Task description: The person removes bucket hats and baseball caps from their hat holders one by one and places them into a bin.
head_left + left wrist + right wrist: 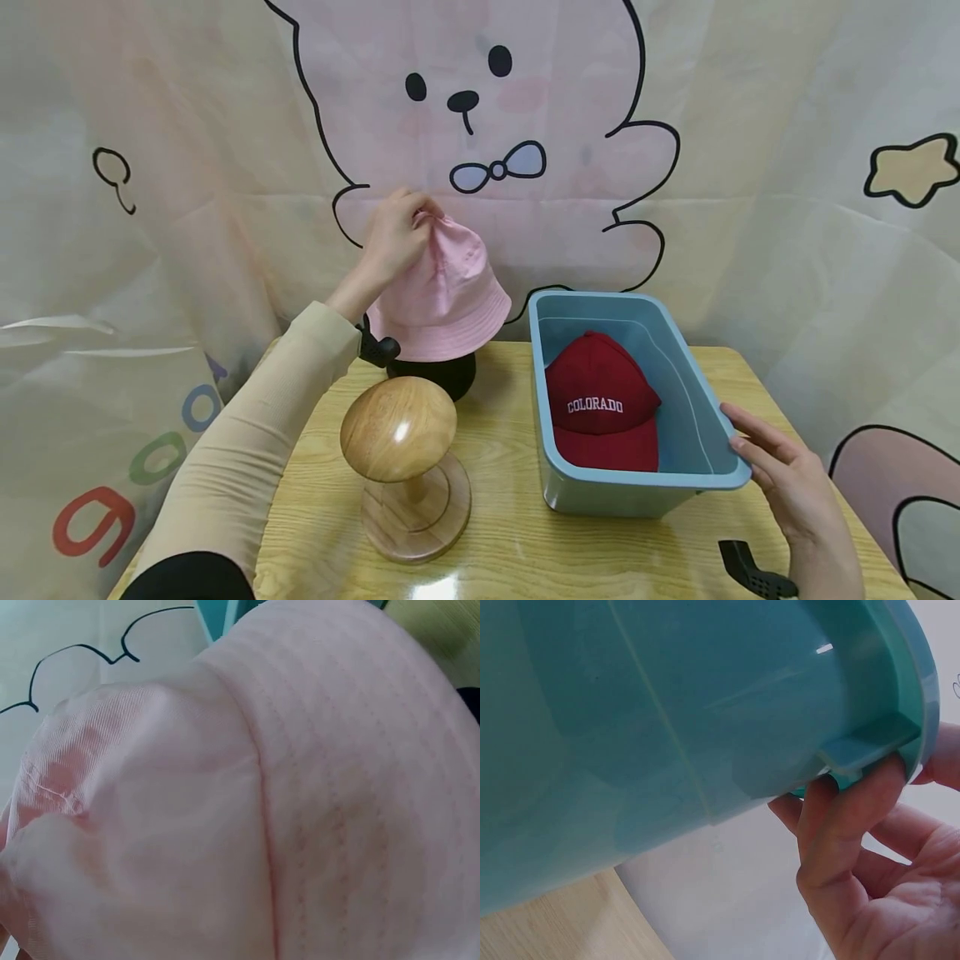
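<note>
My left hand pinches the crown of a pink bucket hat at the back left of the table. The hat's brim hangs at the top of a black rounded form; whether it rests on it I cannot tell. In the left wrist view the pink hat fills most of the picture, its stitched brim to the right. With curled fingers, my right hand grips the right front rim of a blue plastic bin. A red cap lettered COLORADO lies inside the bin.
A wooden hat stand with a domed top and round base stands in front of the black form. Beneath everything is a light wooden table. A printed curtain hangs close behind it.
</note>
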Available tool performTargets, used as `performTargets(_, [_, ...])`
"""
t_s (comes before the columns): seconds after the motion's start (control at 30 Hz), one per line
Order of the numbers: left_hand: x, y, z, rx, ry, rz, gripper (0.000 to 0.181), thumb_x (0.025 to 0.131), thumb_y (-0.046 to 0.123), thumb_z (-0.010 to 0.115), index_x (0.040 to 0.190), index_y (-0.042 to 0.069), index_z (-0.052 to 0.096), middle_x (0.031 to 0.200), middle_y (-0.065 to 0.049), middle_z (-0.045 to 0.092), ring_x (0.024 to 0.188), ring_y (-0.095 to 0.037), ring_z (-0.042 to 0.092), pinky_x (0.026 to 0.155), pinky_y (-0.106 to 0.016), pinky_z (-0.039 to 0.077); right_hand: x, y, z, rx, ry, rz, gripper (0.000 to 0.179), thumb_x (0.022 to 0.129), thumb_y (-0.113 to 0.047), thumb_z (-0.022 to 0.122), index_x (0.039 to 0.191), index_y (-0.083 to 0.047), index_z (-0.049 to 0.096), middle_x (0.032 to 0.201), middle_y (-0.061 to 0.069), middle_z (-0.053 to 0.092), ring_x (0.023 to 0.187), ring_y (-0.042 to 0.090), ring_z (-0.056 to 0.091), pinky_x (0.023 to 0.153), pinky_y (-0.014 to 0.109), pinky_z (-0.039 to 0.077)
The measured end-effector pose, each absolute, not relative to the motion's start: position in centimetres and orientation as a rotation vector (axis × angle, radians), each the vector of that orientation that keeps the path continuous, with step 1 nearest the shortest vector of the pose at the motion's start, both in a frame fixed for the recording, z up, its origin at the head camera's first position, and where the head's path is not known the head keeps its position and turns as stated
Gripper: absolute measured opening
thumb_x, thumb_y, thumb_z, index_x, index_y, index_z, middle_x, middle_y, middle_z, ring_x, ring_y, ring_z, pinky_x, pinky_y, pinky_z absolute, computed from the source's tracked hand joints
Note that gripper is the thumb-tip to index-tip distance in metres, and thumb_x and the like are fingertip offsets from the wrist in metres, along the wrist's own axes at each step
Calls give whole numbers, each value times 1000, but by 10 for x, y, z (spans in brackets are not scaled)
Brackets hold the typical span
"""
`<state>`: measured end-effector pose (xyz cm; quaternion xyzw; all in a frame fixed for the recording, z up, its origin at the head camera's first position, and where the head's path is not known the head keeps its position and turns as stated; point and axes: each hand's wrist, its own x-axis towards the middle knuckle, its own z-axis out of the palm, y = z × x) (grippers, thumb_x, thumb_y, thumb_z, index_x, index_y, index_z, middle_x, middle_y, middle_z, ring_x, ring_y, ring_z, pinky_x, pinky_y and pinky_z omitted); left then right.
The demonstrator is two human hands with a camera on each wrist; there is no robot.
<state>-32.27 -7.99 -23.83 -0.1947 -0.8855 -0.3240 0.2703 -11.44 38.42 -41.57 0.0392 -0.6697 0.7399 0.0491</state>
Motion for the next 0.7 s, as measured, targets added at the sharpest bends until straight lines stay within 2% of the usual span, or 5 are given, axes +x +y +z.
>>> performTargets(0.47, [-312,-66,-227,-542,-2314,-897,21,89,4,53,98,6,72,95,-12,63,87,-24,54,76,-32,42,-115,385,-413,86,-2067,2235,44,97,2,49,137,-14,55,121,-20,60,96,-2,65,74,17,54])
performTargets(0.7, [-309,-57,-223,-577,-2252,-942,20,90,3,53,95,6,73,89,-12,60,82,-23,51,72,-28,37,-114,385,-414,91,-2052,2248,44,96,3,49,136,-14,55,121,-20,61,97,-2,65,74,17,54])
